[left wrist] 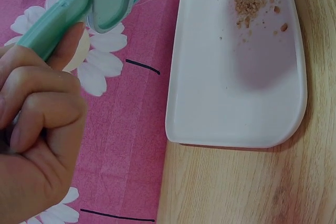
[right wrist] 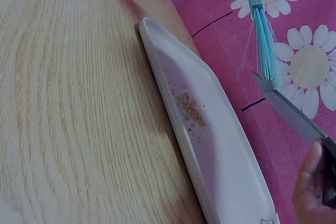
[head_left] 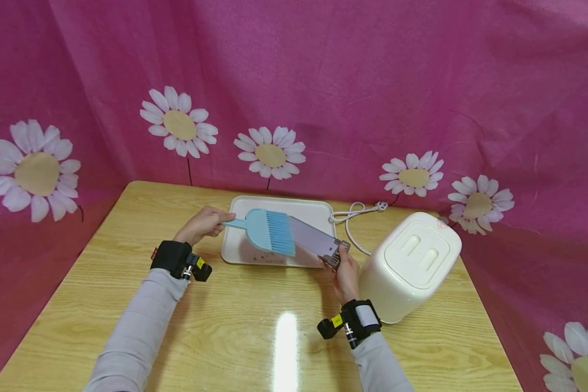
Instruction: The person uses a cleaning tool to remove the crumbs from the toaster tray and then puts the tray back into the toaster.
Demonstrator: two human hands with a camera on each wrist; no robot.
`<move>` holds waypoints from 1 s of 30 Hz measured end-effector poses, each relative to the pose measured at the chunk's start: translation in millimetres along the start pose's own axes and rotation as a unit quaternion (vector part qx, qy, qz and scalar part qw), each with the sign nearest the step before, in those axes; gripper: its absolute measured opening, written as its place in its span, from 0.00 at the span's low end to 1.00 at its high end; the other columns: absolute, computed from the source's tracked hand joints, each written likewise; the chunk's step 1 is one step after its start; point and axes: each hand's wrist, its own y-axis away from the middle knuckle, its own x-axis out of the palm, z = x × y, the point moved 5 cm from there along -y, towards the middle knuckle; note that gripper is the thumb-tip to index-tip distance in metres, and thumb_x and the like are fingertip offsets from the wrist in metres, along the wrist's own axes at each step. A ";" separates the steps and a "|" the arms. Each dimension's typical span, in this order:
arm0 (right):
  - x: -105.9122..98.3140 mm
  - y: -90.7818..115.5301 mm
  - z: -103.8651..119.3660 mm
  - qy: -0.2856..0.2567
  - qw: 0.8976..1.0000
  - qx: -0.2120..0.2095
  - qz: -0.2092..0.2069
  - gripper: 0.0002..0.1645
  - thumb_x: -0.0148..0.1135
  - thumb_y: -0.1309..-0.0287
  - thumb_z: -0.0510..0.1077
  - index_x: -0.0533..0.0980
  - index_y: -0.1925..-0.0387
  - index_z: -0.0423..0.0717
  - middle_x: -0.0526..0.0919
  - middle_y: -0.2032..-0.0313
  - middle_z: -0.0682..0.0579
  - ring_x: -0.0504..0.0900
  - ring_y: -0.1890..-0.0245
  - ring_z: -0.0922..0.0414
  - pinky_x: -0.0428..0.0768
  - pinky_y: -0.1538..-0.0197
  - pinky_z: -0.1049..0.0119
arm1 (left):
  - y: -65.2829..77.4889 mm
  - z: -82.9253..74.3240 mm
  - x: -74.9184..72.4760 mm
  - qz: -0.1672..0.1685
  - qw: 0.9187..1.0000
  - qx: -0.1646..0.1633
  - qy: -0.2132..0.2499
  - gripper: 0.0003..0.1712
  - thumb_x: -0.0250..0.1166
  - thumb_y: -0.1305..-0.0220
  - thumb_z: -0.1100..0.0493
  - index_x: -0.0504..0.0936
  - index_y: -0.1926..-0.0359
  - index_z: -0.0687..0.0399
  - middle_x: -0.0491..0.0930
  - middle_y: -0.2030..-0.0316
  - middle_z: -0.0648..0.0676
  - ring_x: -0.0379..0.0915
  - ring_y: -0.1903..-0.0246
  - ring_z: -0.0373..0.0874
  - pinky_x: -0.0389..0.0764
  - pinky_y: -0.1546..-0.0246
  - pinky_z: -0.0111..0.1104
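Note:
My left hand grips the handle of a light blue hand brush, holding it above the white tray. In my right hand is a thin grey metal crumb tray, gripped by its darker slotted end and tilted over the white tray. In the right wrist view, the bristles meet the far end of the crumb tray. Brown crumbs lie in a small heap inside the white tray, near its front edge. The brush hides part of the crumb tray in the head view.
A cream toaster with a lid on top stands just right of my right hand. Its white cord and plug lie behind it, close to the white tray's right end. A pink flowered cloth hangs behind the wooden table.

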 end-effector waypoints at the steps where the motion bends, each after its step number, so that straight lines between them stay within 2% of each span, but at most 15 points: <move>1: 0.0 0.0 0.1 0.000 1.000 0.001 0.000 0.27 0.38 0.33 0.47 0.58 0.42 0.29 0.77 0.69 0.52 0.79 0.71 0.62 0.78 0.66 0.72 | 0.1 -0.4 -0.5 -0.003 1.000 0.000 -0.003 0.17 0.53 0.36 0.55 0.72 0.81 0.55 0.58 0.88 0.46 0.50 0.87 0.36 0.54 0.81 0.26; 11: -1.5 -0.1 0.4 0.001 1.000 0.001 -0.004 0.28 0.38 0.33 0.48 0.58 0.42 0.29 0.77 0.69 0.53 0.79 0.71 0.62 0.78 0.66 0.72 | 1.9 0.3 -3.6 -0.023 1.000 -0.009 -0.001 0.16 0.53 0.36 0.56 0.71 0.80 0.56 0.58 0.87 0.46 0.50 0.87 0.36 0.54 0.81 0.26; 19: -1.7 2.3 1.1 -0.010 1.000 -0.012 -0.002 0.28 0.37 0.33 0.46 0.57 0.42 0.27 0.78 0.71 0.53 0.79 0.71 0.62 0.78 0.67 0.73 | 3.8 1.4 -6.2 -0.037 0.999 -0.020 -0.005 0.14 0.52 0.35 0.57 0.73 0.71 0.65 0.59 0.87 0.47 0.50 0.86 0.36 0.54 0.81 0.26; 25: -2.0 1.8 1.5 -0.011 1.000 -0.013 -0.007 0.27 0.37 0.33 0.46 0.58 0.42 0.27 0.78 0.72 0.53 0.79 0.74 0.63 0.77 0.69 0.73 | 3.6 2.4 -8.1 -0.051 0.998 -0.037 -0.002 0.13 0.52 0.36 0.57 0.73 0.68 0.66 0.59 0.87 0.47 0.51 0.86 0.36 0.54 0.81 0.26; 30: -2.5 2.3 1.6 -0.007 1.000 -0.014 -0.006 0.27 0.38 0.33 0.46 0.59 0.42 0.28 0.78 0.72 0.53 0.79 0.74 0.62 0.77 0.69 0.73 | 4.4 2.3 -10.5 -0.053 0.998 -0.035 0.000 0.14 0.52 0.35 0.58 0.72 0.64 0.68 0.58 0.87 0.46 0.50 0.87 0.35 0.54 0.82 0.25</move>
